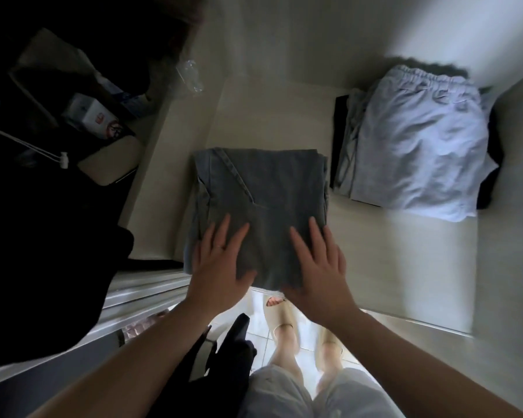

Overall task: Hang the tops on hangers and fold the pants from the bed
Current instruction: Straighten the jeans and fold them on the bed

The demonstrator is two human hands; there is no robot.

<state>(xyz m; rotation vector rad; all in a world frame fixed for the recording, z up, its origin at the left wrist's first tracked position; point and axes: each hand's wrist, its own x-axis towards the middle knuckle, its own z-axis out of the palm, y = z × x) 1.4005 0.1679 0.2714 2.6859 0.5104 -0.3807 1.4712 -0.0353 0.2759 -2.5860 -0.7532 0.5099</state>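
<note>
- A home bedroom, dim.
- A pale bed (375, 267) carries folded clothes: grey jeans (260, 200) and, to their right, a stack topped by light sweatpants (420, 146).
- A tiled floor (260, 300) shows at the bed's edge, with slippered feet (281, 315) on it.
- Left, dark clutter: a small box (91, 113), a clear plastic bottle (191, 75), a dark garment with a white drawcord (43, 152).

Clear plastic bottle (190, 74) lying up by the wall, a white box (91, 113) with red print in the dark clutter on the left, and pale tiled floor (307, 342) below.
</note>
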